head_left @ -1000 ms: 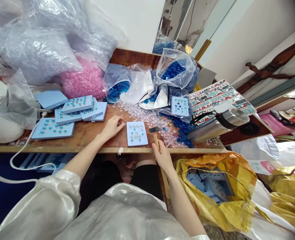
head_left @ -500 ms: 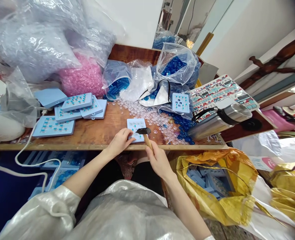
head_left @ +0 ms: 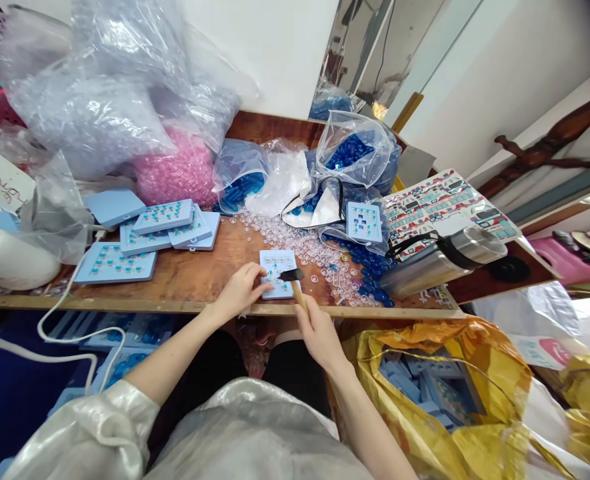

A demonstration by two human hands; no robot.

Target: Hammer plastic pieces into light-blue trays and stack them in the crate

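A small light-blue plastic panel with turquoise pieces set in it lies flat at the table's front edge. My left hand is at its left side, thumb and fingers bent over the edge and gripping it. In my right hand is a hammer, its wooden handle wrapped by the fingers. The dark hammer head is over the right part of the panel and hides some of it; whether it touches, I cannot tell. Loose clear plastic rings are scattered just behind and right of the panel.
Stacked light-blue panels lie to the left. Dark blue pieces and a steel flask are on the right. Bags of pink pieces and blue pieces stand behind. A yellow sack holding panels sits below right.
The whole scene has shifted slightly down and right as the camera moved. Both hands, the hammer and the panel keep nearly the same places relative to each other.
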